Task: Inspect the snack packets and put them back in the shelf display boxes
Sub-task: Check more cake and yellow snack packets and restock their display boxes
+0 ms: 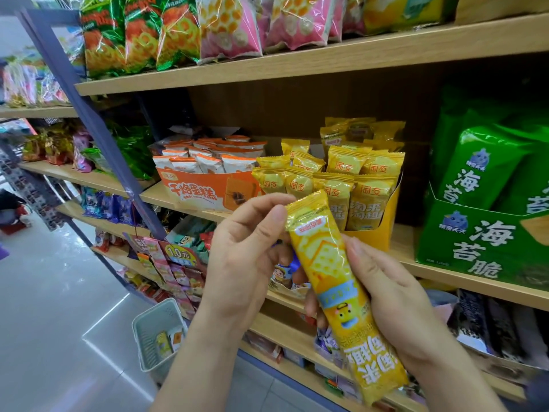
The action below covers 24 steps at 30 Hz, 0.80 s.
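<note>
Held packet: A long, narrow yellow snack packet [335, 289] of glossy plastic film, with crimped saw-toothed ends and a printed square cracker, slanted from upper left to lower right at the centre of the frame. It was in front of the shelves and outside any box.
Left hand: The left hand [246, 257] pinched the packet's top crimped end between thumb and curled fingers.
Right hand: The right hand [395, 295] gripped the packet's middle, thumb along its right edge and fingers curled behind it.
Yellow box: An open-fronted yellow cardboard display box [383, 230] stood on the middle shelf just behind the held packet. Matching yellow packets [335, 185] stood upright in rows inside it.
Orange box: An orange-and-white cardboard display box [202, 191] sat just left of the yellow one, filled with small puffy white-and-orange packets.
Green box: A green cardboard display box [475, 242] at the right edge held tall, smooth green bags.
Shelves: The pale wood-grain shelf boards [326, 60] were flat and matte. The top one carried crinkly clear-film bags of ring snacks.
Basket: A pale grey slotted plastic basket [154, 331] sat lower left on a shiny grey floor, with a few small packets inside.
</note>
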Available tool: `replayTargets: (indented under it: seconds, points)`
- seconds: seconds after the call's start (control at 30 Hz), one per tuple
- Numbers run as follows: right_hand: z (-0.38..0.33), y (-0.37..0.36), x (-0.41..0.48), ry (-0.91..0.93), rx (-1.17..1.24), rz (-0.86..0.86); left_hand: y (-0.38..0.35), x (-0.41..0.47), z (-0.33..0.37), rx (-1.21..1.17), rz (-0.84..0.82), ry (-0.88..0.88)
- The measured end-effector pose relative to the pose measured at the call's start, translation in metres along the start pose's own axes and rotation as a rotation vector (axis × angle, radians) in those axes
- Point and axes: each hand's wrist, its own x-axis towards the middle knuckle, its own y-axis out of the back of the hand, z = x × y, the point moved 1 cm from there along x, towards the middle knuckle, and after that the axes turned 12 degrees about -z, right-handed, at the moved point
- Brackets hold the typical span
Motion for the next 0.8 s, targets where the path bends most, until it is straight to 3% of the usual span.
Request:
replayTargets:
  seconds: [0.07, 0.13, 0.37, 0.47, 0.57, 0.63, 0.8]
  points:
    - [0.001, 0.001, -0.001, -0.02, 0.019, -0.018, 0.001, -0.001, -0.003, -0.029, -0.09, 0.047]
    - [0.001, 0.002, -0.002, -0.045, 0.039, -0.012, 0.002, -0.002, -0.005, 0.023, -0.068, 0.054]
    - [0.001, 0.002, -0.003, -0.129, 0.072, 0.022, -0.003, -0.003, -0.015, 0.392, 0.27, -0.158]
    - [0.0, 0.008, -0.008, -0.168, -0.005, -0.067, 0.001, -0.004, -0.016, 0.381, 0.442, -0.184]
    - [-0.006, 0.017, -0.012, -0.21, -0.257, -0.153, 0.012, -0.003, -0.012, 0.318, 0.56, -0.174]
    - [-0.013, 0.02, -0.013, -0.169, -0.308, -0.123, 0.021, -0.005, -0.009, 0.298, 0.52, -0.159]
    - [-0.026, 0.024, -0.014, -0.184, -0.124, -0.126, 0.038, -0.017, 0.002, 0.29, 0.04, -0.125]
